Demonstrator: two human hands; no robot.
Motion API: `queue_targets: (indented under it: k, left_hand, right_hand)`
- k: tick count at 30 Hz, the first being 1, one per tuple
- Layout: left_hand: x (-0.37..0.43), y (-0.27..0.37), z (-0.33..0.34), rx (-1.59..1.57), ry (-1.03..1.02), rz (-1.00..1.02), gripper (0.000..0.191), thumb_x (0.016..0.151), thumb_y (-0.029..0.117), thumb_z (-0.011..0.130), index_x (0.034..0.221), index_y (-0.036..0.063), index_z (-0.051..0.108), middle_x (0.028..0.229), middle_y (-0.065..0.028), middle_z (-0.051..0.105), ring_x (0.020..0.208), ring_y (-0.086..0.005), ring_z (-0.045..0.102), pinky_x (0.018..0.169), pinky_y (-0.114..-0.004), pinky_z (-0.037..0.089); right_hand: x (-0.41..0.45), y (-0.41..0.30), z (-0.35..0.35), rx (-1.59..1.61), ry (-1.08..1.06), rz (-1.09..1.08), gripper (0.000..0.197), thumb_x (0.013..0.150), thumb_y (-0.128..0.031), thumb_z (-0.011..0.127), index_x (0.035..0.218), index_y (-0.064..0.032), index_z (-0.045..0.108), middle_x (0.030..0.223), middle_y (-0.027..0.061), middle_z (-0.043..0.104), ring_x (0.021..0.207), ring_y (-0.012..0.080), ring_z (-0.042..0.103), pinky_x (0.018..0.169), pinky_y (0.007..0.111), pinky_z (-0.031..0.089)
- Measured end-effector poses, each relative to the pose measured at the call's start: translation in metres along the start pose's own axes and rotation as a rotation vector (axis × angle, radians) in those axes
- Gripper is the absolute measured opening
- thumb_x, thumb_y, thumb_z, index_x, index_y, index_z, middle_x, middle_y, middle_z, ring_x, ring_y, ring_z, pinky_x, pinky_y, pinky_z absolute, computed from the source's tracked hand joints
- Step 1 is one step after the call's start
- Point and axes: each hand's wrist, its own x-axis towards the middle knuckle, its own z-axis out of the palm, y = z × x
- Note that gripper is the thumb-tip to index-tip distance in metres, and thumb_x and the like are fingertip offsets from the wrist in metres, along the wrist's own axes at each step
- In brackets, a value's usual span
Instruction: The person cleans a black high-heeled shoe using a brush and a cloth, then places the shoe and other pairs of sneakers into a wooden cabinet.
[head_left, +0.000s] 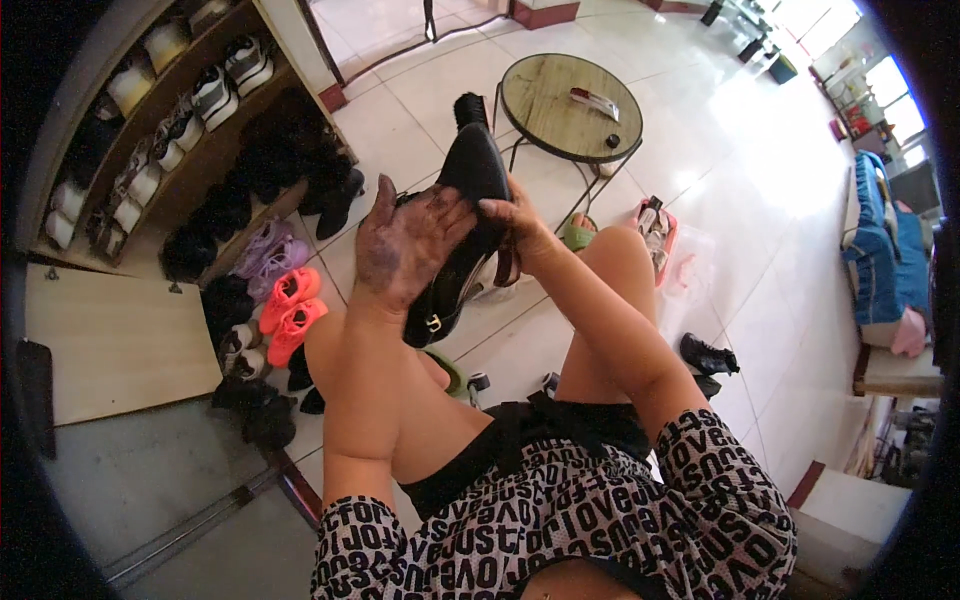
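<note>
My right hand (523, 226) holds a black leather shoe (474, 161) with its thumb on the upper; its other fingers are mostly hidden. The toe points away from me, and a gold-coloured buckle (433, 323) sits near the heel end. Just beyond the toe, the black bristles of a brush (471, 110) stick out; its handle is largely hidden. My left hand (409, 244) is turned palm up, with dark stains on palm and fingers, its fingertips against the side of the shoe. A tube (595, 104) and a small black cap (613, 141) lie on a round stool (555, 90).
Shoes fill an open rack (161, 97) at the left. Orange sneakers (294, 322) and lilac sneakers (270, 251) stand beside it. A pink container of shoes (665, 232) and black shoes (706, 355) are on the tiled floor at right. Blue fabric (889, 247) lies farther right.
</note>
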Motion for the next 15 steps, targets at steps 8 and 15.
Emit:
queue_targets:
  k: [8, 15]
  left_hand:
    - [-0.028, 0.032, -0.055, 1.146, 0.776, 0.36, 0.034, 0.091, 0.037, 0.051, 0.101, 0.0066, 0.063, 0.099, -0.002, 0.065, 0.09, -0.0128, 0.059, 0.076, -0.025, 0.041]
    - [-0.012, -0.021, -0.043, 1.462, 0.475, 0.293, 0.06, 0.093, 0.05, 0.042, 0.122, -0.0018, 0.051, 0.117, -0.0144, 0.058, 0.105, -0.0237, 0.058, 0.095, -0.032, 0.04]
  right_hand:
    - [0.03, -0.038, -0.011, 0.476, 0.021, -0.05, 0.064, 0.075, -0.043, 0.062, 0.125, -0.0045, 0.049, 0.116, 0.0149, 0.058, 0.099, 0.0256, 0.059, 0.086, 0.037, 0.049]
    - [0.047, -0.019, -0.019, 0.55, 0.068, 0.114, 0.071, 0.073, -0.058, 0.063, 0.119, -0.0044, 0.053, 0.107, 0.0159, 0.062, 0.094, 0.026, 0.062, 0.078, 0.041, 0.053]
